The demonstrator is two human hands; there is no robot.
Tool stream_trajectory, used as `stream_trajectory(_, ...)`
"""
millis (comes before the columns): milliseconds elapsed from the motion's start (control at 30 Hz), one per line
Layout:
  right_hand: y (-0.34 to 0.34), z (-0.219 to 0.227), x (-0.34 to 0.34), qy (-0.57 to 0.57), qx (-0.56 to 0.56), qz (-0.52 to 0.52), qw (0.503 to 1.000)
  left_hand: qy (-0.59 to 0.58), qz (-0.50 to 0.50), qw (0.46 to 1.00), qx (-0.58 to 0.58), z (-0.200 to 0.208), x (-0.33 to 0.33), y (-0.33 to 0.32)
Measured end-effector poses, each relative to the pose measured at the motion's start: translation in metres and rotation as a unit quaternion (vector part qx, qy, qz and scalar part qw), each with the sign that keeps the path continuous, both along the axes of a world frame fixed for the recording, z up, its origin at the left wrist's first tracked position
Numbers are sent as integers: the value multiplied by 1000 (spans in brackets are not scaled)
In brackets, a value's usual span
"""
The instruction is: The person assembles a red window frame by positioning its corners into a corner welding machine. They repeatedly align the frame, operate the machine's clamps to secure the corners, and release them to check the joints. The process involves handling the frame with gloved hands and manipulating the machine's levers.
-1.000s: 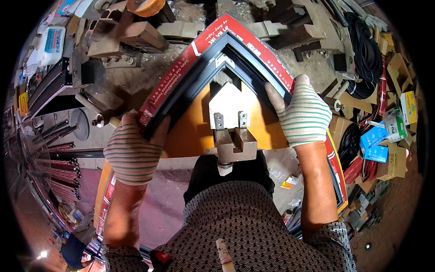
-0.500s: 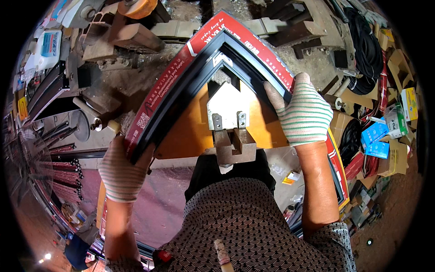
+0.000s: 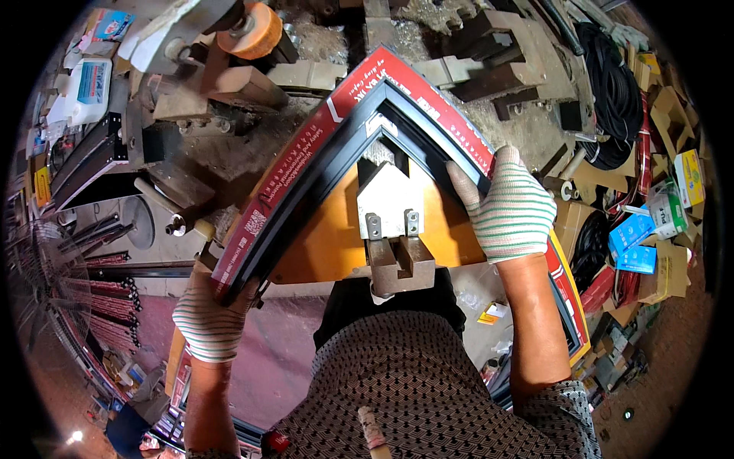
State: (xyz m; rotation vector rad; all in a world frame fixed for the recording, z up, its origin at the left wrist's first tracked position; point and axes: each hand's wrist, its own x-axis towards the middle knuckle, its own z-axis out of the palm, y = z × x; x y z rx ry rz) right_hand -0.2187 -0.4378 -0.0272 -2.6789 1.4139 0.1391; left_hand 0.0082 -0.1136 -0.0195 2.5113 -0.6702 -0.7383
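Observation:
A dark window or door frame [image 3: 313, 180] spans both my hands, its pointed corner facing away from me. Red printed film [image 3: 356, 86] covers its outer faces. On the left limb, my left hand [image 3: 208, 321], in a striped knit glove, is closed around the lower part. My right hand [image 3: 512, 206], gloved alike, grips the right limb with the thumb on the inner side and the fingers outside. Inside the corner stands a pale pointed metal plate [image 3: 386, 200], bolted to a metal block [image 3: 401, 266]. An orange-yellow panel [image 3: 325, 249] lies beneath the frame.
Heavy machine blocks [image 3: 501, 80] and an orange roller [image 3: 248, 32] stand beyond the frame. To the right are black coiled strips [image 3: 612, 92], cardboard and blue boxes [image 3: 636, 256]. A fan [image 3: 50, 268] and stacked red-wrapped profiles [image 3: 115, 306] are on the left.
The whole view has shifted, so the machine sits lower in the picture. The frame and both my hands have come slightly nearer to me, with the same grip.

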Motion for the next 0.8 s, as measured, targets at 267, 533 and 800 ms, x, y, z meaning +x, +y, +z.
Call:
stream_trajectory(267,0,1,0,1,-9,7,1000,-42,-55,997,24,11,3,-6)
stream_trajectory(533,0,1,1,-6,-6,6,1000,-14,-48,998,37,14,5,-9)
stream_trajectory(800,0,3,1,0,-1,3,1000,-61,-74,995,37,4,8,4)
